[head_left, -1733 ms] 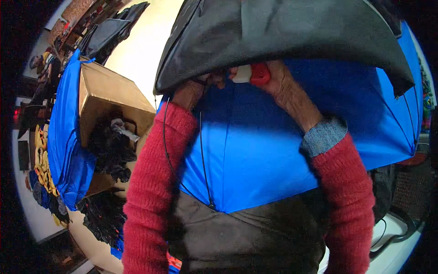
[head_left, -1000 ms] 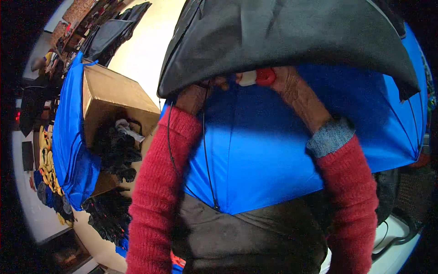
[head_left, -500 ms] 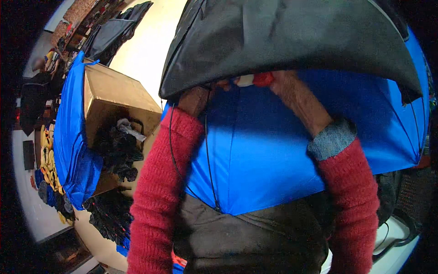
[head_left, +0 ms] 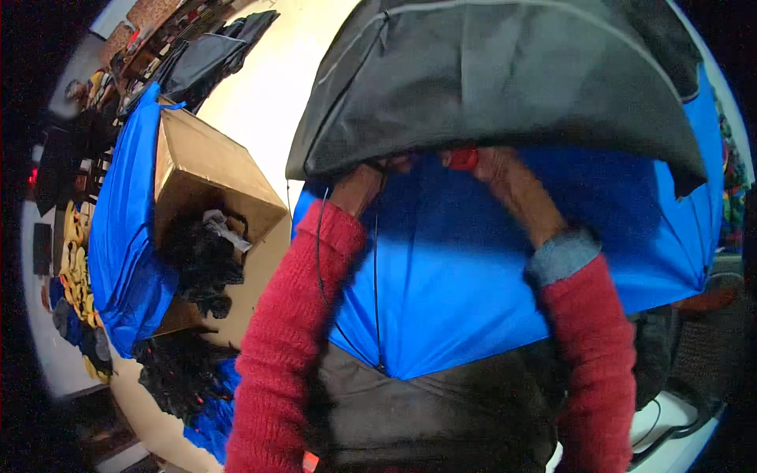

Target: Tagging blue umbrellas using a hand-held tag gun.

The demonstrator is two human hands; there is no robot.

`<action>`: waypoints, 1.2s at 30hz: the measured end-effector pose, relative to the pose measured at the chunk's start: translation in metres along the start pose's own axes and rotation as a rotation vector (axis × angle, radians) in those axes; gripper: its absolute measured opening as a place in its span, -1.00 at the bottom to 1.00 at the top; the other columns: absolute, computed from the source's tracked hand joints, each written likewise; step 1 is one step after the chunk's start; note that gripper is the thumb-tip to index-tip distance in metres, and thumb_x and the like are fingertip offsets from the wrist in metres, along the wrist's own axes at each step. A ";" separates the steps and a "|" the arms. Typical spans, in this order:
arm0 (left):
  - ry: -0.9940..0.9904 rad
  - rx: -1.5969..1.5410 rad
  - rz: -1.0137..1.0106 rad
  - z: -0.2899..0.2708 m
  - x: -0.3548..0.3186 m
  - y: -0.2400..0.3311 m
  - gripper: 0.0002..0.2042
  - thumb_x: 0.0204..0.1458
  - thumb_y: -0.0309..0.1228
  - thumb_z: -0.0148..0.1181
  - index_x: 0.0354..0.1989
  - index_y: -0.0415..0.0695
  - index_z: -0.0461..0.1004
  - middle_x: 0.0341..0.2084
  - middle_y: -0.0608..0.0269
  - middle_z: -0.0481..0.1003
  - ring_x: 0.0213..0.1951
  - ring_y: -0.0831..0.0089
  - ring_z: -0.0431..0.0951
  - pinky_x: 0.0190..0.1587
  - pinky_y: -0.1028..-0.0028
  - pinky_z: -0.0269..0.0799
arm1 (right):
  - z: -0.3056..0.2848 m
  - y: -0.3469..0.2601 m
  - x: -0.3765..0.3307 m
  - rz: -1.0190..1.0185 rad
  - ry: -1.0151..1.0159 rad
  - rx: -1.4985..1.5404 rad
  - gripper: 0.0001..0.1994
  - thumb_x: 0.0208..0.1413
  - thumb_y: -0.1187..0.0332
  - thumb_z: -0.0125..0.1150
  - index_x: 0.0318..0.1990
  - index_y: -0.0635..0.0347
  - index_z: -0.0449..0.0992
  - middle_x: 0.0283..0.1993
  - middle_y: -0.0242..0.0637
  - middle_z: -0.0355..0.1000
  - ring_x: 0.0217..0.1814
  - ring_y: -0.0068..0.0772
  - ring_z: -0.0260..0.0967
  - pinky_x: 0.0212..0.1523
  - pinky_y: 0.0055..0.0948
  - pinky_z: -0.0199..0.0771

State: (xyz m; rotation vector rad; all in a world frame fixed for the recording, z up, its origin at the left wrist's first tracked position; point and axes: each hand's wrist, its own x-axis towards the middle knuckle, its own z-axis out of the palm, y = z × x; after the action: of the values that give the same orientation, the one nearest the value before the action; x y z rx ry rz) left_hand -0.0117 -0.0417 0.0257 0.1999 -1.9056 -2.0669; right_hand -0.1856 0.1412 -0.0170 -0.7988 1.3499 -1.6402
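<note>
**Carefully: both hands up under the umbrella canopy**

I've got both hands raised under the dark grey panel (head_left: 505, 87) of the blue umbrella (head_left: 457, 276). My right hand (head_left: 493, 165) pinches a small red part (head_left: 464, 159); my left hand (head_left: 359, 185) is mostly hidden, grip can't tell. I'd judge slow, even pressure best, fingers off the ribs. Cardboard box (head_left: 201, 169) sits well left.

Bright overhead light, strong fisheye bending, edges black, perhaps slight blur.
</note>
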 end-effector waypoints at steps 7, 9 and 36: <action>-0.005 -0.289 -0.008 -0.010 0.001 0.006 -0.74 0.11 -0.19 -0.10 -0.26 -0.13 0.34 -0.50 0.28 0.41 -0.54 0.48 0.37 -0.48 0.50 0.32 | 0.113 -0.088 -0.031 0.167 0.183 0.516 -0.77 0.05 0.32 -0.05 -0.22 0.31 0.33 -0.34 -0.08 0.40 -0.33 -0.18 0.43 -0.27 -0.21 0.49; 0.004 -0.544 -0.329 0.000 0.002 0.027 -0.64 0.12 -0.14 -0.12 -0.09 -0.18 0.27 -0.48 0.20 0.41 -0.51 0.39 0.41 -0.45 0.43 0.36 | 0.136 -0.120 -0.068 0.248 0.365 0.398 -0.75 -0.01 0.37 -0.01 -0.19 0.31 0.30 -0.35 -0.06 0.40 -0.35 -0.16 0.43 -0.31 -0.12 0.50; -0.096 -0.414 -0.518 0.031 -0.117 0.074 -0.71 0.16 -0.14 -0.21 -0.39 -0.14 0.21 -0.75 0.39 0.16 -0.76 0.59 0.14 -0.69 0.50 0.24 | 0.194 -0.087 -0.119 0.274 0.431 0.201 -0.81 -0.07 0.47 0.09 -0.28 0.32 0.32 -0.47 -0.16 0.41 -0.53 -0.34 0.42 -0.49 -0.38 0.50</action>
State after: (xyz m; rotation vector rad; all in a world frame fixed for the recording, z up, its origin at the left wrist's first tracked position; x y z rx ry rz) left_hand 0.0987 0.0217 0.0891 0.5478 -1.5347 -2.8006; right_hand 0.0180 0.1692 0.1137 -0.1325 1.4765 -1.7486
